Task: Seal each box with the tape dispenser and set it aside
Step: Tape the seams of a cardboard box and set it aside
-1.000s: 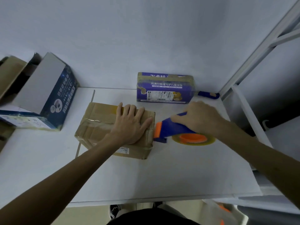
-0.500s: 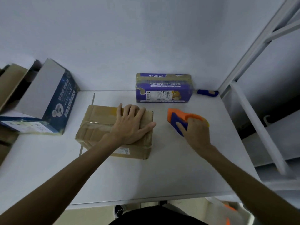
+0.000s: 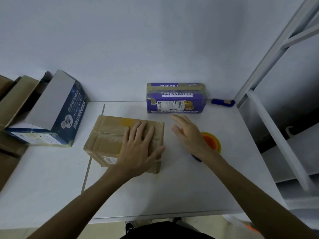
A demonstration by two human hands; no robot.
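Centre: left hand (image 3: 138, 149), fingers spread, presses flat on the brown box (image 3: 110, 135), whose seam looks taped; not yet set aside. Right hand (image 3: 188, 135), fingers loosely spread, empty, partly hides the tape dispenser (image 3: 211, 140). Farther back: purple box (image 3: 176, 98) apparently sealed; blue box (image 3: 51, 109), left, open.

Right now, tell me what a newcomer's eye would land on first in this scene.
The brown cardboard box at centre draws the eye, with the left hand pressed flat on its top. Just right of it, the open right hand hovers, blurred, partly hiding the orange and yellow tape dispenser. A purple box stands at the back.
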